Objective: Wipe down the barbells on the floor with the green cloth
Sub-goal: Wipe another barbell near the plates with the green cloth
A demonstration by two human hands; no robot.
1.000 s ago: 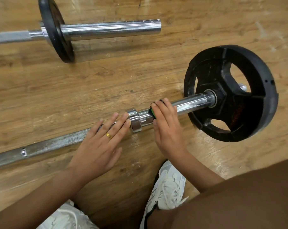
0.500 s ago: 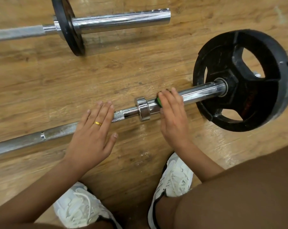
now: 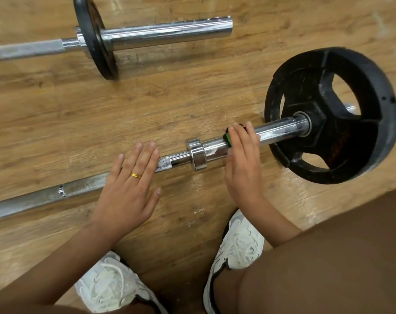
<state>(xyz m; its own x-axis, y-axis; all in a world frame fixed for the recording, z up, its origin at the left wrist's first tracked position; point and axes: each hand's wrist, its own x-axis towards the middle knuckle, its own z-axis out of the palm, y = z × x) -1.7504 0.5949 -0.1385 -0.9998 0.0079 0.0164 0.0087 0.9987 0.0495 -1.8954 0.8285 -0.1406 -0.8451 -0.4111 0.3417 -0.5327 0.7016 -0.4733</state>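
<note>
A steel barbell (image 3: pixel 45 196) lies across the wooden floor in front of me, with a large black plate (image 3: pixel 342 141) on its right sleeve (image 3: pixel 281 129). My right hand (image 3: pixel 243 168) curls over the sleeve just right of the collar (image 3: pixel 196 154) and grips the green cloth (image 3: pixel 227 138) against it; only a small edge of the cloth shows. My left hand (image 3: pixel 129 189), with a gold ring, rests flat with straight fingers on the knurled shaft left of the collar. A second barbell (image 3: pixel 165 32) with a thin black plate (image 3: pixel 94 39) lies farther away.
My two white sneakers (image 3: pixel 238 250) stand on the floor close below the near bar, and my bent knee fills the lower right corner. Bare wooden floor (image 3: pixel 181 94) separates the two barbells.
My left hand has slid left along the shaft, away from the collar, uncovering a stretch of knurling. My right hand with the cloth has shifted slightly right along the sleeve.
</note>
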